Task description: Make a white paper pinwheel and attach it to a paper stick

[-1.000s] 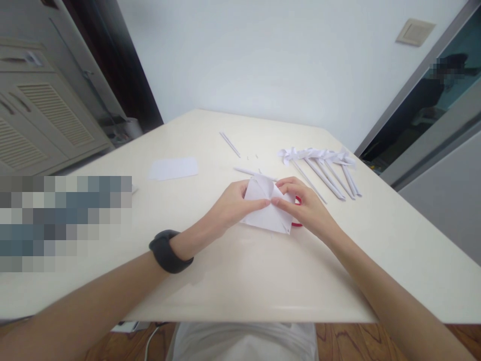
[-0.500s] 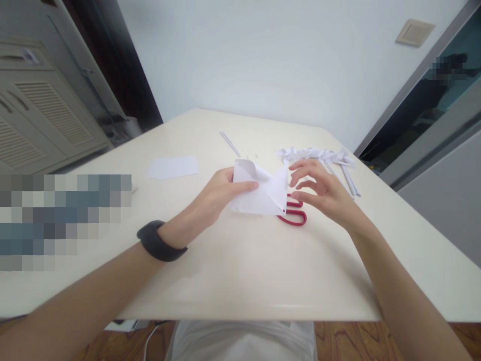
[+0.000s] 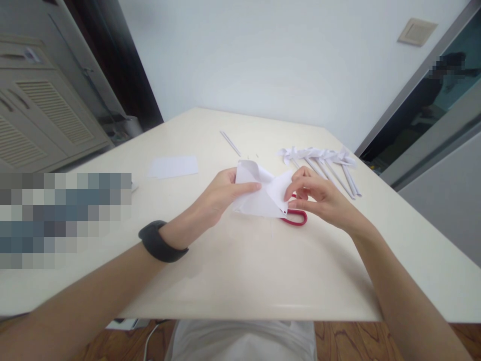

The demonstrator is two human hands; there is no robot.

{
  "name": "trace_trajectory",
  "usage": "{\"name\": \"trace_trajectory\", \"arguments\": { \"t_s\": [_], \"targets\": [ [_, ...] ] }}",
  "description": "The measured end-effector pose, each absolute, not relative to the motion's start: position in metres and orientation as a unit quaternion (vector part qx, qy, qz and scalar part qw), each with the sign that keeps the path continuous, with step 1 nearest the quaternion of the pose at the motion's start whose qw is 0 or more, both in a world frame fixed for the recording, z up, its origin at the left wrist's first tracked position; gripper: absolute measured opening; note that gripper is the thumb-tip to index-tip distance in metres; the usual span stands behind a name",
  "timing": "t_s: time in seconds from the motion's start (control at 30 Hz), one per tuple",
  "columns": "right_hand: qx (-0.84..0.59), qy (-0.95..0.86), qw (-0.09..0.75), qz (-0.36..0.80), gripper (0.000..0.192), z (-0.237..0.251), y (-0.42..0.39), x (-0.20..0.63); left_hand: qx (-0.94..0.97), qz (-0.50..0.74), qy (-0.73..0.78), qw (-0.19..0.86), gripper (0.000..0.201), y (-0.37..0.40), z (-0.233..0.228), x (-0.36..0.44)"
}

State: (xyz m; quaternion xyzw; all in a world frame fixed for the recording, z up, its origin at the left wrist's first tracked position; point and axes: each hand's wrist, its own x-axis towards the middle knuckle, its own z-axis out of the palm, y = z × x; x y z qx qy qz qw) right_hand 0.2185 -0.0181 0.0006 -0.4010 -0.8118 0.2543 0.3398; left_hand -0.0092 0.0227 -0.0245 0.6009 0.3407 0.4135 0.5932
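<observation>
left hand (image 3: 221, 195) grips a creased white paper square (image 3: 257, 204); right hand (image 3: 319, 195) touches its edge, grip unclear, near a red looped handle (image 3: 296, 224).

Beyond my table's (image 3: 225, 286) far edge: white wall (image 3: 255, 60), beige switch (image 3: 417, 31) high above the far right corner. Off the left edge I see a louvred cabinet (image 3: 48, 82), dark panel (image 3: 124, 65), whitish container (image 3: 133, 127). Pixelated patch (image 3: 63, 220) on the left side. Past the right edge, dark opening (image 3: 417, 105), contents unclear. Below my near edge: wood floor (image 3: 353, 343), white cable (image 3: 148, 341) left of middle.
</observation>
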Motion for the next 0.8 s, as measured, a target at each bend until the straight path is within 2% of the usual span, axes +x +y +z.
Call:
{"name": "trace_trajectory", "arguments": {
  "t_s": [0.2,0.4,0.8],
  "targets": [
    [-0.403,-0.804,0.367,0.237,0.010,-0.002,-0.018,0.214,0.611,0.404,0.352,0.582,0.036,0.018,-0.021,-0.005],
    [-0.425,-0.793,0.407,0.157,0.003,-0.006,-0.020,0.207,0.647,0.404,0.390,0.516,0.030,0.012,-0.025,-0.001],
    [-0.471,-0.783,0.400,0.071,0.006,-0.016,-0.022,0.195,0.705,0.381,0.394,0.449,0.030,0.009,-0.028,0.003]
  ]
}}
